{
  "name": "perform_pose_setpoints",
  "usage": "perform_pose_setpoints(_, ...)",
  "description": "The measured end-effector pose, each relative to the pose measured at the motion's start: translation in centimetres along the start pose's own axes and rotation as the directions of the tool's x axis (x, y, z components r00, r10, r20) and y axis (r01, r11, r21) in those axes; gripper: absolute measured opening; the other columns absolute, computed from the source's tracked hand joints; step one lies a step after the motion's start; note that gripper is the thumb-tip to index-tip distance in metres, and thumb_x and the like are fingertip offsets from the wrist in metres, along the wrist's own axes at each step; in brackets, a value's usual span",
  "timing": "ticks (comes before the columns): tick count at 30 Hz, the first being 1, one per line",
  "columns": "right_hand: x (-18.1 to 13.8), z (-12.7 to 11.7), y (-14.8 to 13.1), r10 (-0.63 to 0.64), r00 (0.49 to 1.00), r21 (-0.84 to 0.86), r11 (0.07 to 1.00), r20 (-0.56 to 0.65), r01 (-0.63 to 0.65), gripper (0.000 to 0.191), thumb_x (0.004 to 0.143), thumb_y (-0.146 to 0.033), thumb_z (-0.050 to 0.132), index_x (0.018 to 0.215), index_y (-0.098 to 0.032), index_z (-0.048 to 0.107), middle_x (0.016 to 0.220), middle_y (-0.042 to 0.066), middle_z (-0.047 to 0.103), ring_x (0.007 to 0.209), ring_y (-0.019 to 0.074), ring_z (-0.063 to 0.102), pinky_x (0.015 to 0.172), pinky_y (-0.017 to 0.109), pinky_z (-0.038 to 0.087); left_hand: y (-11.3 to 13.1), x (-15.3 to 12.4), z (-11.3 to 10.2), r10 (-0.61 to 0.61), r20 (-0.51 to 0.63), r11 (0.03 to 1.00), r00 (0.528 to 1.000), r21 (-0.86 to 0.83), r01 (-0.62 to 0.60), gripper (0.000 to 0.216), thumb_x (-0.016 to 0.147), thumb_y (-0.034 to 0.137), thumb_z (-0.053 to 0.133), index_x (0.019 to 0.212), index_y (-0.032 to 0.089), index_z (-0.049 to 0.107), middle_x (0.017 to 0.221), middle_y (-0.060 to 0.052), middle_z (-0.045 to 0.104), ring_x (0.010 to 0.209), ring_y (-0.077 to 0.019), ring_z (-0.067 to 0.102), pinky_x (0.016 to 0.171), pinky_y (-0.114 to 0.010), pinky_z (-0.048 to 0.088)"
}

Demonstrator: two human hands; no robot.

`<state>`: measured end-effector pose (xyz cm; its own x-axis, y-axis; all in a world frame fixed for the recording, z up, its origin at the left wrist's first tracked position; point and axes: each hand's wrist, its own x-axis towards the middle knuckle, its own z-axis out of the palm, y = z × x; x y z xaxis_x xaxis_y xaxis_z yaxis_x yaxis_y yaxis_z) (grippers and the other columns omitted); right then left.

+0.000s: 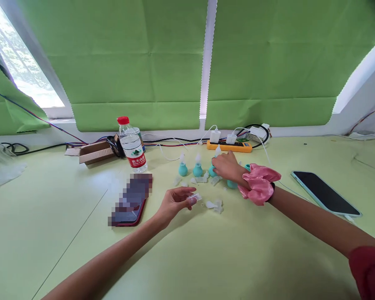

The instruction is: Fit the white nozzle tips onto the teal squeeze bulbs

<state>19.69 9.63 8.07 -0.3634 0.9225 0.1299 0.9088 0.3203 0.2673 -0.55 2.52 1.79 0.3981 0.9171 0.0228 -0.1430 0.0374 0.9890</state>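
Between the thumb and fingers of my left hand (176, 202) is a small clear plastic piece (196, 197), held just above the table. My right hand (228, 167) reaches further forward, its fingers closed at a small teal squeeze bulb (211, 171) with a translucent tip; the fingertips are partly hidden. To its left, two similar teal bulbs, a left one (183, 169) and a middle one (197, 169), stand upright with translucent tips. Another teal bulb (231, 184) shows partly under my right wrist. Loose translucent plastic parts (218, 206) lie near my left fingertips, and several more (201, 179) lie before the bulbs.
A water bottle (133, 146) with a red cap stands at the back left, beside an open cardboard box (96, 153). One phone (129, 204) lies left, another phone (325, 192) right. An orange power strip (229, 146) with chargers and cables sits behind the bulbs.
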Motion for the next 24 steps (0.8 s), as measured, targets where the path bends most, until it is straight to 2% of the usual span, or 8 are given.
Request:
perform_pose_setpoints(4, -1.5, -1.4, 0.0, -0.020, 0.999, 0.037, 0.999, -0.049, 0.022, 0.017, 0.071, -0.026, 0.051, 0.077, -0.011, 0.057, 0.082, 0.014, 0.061, 0.076, 0.0259, 0.057, 0.064, 0.033, 0.035, 0.4, -0.3, -0.4, -0.036, 0.031, 0.998, 0.999, -0.047, 0.038, 0.043, 0.059, 0.027, 0.072, 0.096, 0.011, 0.058, 0.084, -0.007, 0.063, 0.068, -0.0159, 0.061, 0.070, -0.033, 0.049)
perform_pose_setpoints(7, -3.4, -2.9, -0.7, -0.101, 0.983, 0.334, 0.931, -0.153, 0.148, 0.014, 0.066, -0.026, 0.055, 0.074, -0.016, 0.049, 0.083, 0.008, 0.061, 0.077, 0.0212, 0.056, 0.066, 0.030, 0.038, 0.9, -0.5, -0.7, -0.056, 0.069, 0.993, 0.996, -0.097, 0.062, 0.052, 0.066, 0.032, 0.066, 0.112, 0.015, 0.048, 0.092, -0.008, 0.061, 0.078, -0.0197, 0.062, 0.080, -0.038, 0.046)
perform_pose_setpoints(10, -5.2, -3.0, -2.5, -0.251, 0.951, 0.829, 0.481, -0.182, 0.286, 0.019, 0.063, -0.023, 0.057, 0.067, -0.019, 0.039, 0.088, 0.006, 0.060, 0.080, 0.0180, 0.056, 0.066, 0.028, 0.042, 1.4, -0.5, -0.9, -0.078, 0.078, 0.991, 0.994, -0.102, 0.086, 0.045, 0.074, 0.038, 0.056, 0.112, 0.016, 0.046, 0.086, -0.007, 0.062, 0.074, -0.0179, 0.063, 0.078, -0.038, 0.047)
perform_pose_setpoints(13, -5.9, -1.2, -4.5, -0.469, 0.876, 0.994, -0.041, -0.111, 0.104, 0.025, 0.065, -0.029, 0.057, 0.068, -0.020, 0.034, 0.091, 0.007, 0.059, 0.080, 0.0175, 0.056, 0.063, 0.029, 0.043, 1.9, -0.3, -0.8, -0.033, 0.024, 0.996, 0.999, -0.087, 0.035, 0.032, 0.074, 0.037, 0.057, 0.097, 0.017, 0.047, 0.076, -0.002, 0.063, 0.070, -0.0147, 0.062, 0.073, -0.036, 0.048)
perform_pose_setpoints(15, -5.8, 0.4, -5.4, -0.576, 0.812, 0.966, -0.250, -0.094, -0.066, 0.030, 0.064, -0.036, 0.058, 0.072, -0.020, 0.033, 0.090, 0.008, 0.060, 0.080, 0.0187, 0.056, 0.062, 0.030, 0.043, 2.0, -0.3, -0.9, 0.028, -0.029, 0.998, 0.999, -0.055, -0.030, 0.024, 0.071, 0.033, 0.060, 0.083, 0.016, 0.048, 0.072, -0.001, 0.063, 0.071, -0.0128, 0.060, 0.071, -0.031, 0.048)
perform_pose_setpoints(17, -5.4, 1.6, -5.9, -0.607, 0.791, 0.914, -0.359, -0.077, -0.187, 0.035, 0.065, -0.041, 0.057, 0.077, -0.021, 0.032, 0.084, 0.007, 0.062, 0.077, 0.0193, 0.056, 0.060, 0.029, 0.041, 2.1, -0.2, -1.0, 0.069, -0.056, 0.997, 0.996, -0.028, -0.071, 0.021, 0.070, 0.030, 0.063, 0.075, 0.015, 0.049, 0.076, -0.002, 0.064, 0.074, -0.0124, 0.059, 0.071, -0.027, 0.046)
perform_pose_setpoints(20, -5.2, 2.1, -6.2, -0.415, 0.909, 0.931, -0.341, -0.025, -0.130, 0.032, 0.068, -0.041, 0.053, 0.081, -0.021, 0.032, 0.067, 0.002, 0.060, 0.065, 0.0157, 0.054, 0.056, 0.026, 0.039, 2.3, -0.3, -1.3, 0.064, -0.039, 0.997, 0.997, -0.032, -0.065, 0.019, 0.070, 0.029, 0.062, 0.076, 0.012, 0.056, 0.085, -0.007, 0.064, 0.079, -0.0147, 0.058, 0.073, -0.028, 0.046)
perform_pose_setpoints(24, -5.6, 1.3, -6.3, -0.055, 0.998, 0.999, 0.029, -0.043, 0.045, 0.025, 0.067, -0.032, 0.057, 0.081, -0.020, 0.039, 0.059, -0.005, 0.049, 0.052, 0.0101, 0.044, 0.050, 0.021, 0.035, 2.5, -0.5, -1.0, 0.024, -0.036, 0.999, 0.999, -0.048, -0.025, 0.023, 0.068, 0.030, 0.064, 0.079, 0.010, 0.063, 0.082, -0.008, 0.064, 0.071, -0.0146, 0.058, 0.072, -0.030, 0.046)
